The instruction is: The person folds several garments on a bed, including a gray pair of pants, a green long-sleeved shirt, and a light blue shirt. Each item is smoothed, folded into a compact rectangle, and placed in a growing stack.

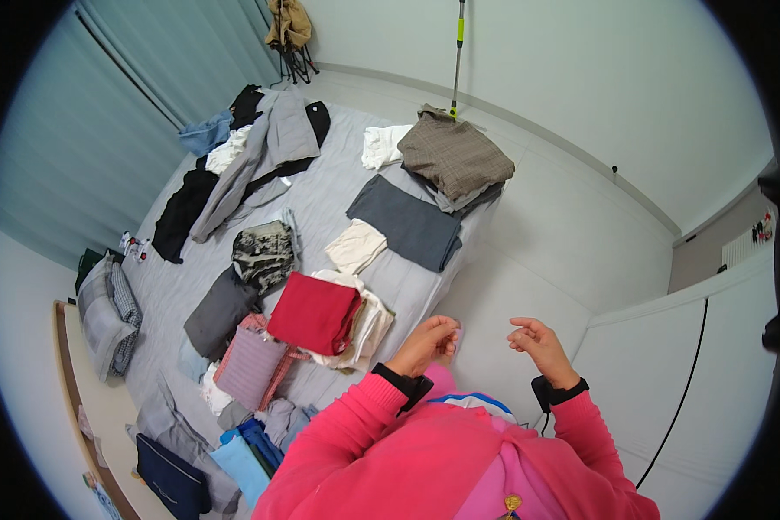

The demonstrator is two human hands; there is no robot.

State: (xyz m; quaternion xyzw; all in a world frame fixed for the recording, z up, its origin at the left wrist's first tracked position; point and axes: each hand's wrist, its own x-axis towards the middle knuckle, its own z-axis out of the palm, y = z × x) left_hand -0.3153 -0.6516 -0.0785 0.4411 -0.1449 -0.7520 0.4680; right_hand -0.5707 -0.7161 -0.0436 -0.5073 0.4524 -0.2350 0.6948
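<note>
My left hand (425,347) hovers by the bed's near edge with its fingers curled in, and nothing shows in it. To its right, my right hand (542,350) is held over the floor, fingers bent but apart, holding nothing. Nearest to the left hand lies a folded red garment (314,313) on top of a stack of cream folded clothes (374,322). Beside that stack are a folded mauve ribbed garment (253,368), a dark grey folded garment (221,314) and a black-and-grey patterned one (264,254). Both wrists wear black bands.
Farther along the bed are folded dark grey trousers (407,222), a cream cloth (355,247), a brown checked stack (456,154) and a loose heap of grey clothes (288,130). A navy pouch (172,475) lies at lower left. A mop (458,61) leans on the wall; a white cabinet (659,373) stands right.
</note>
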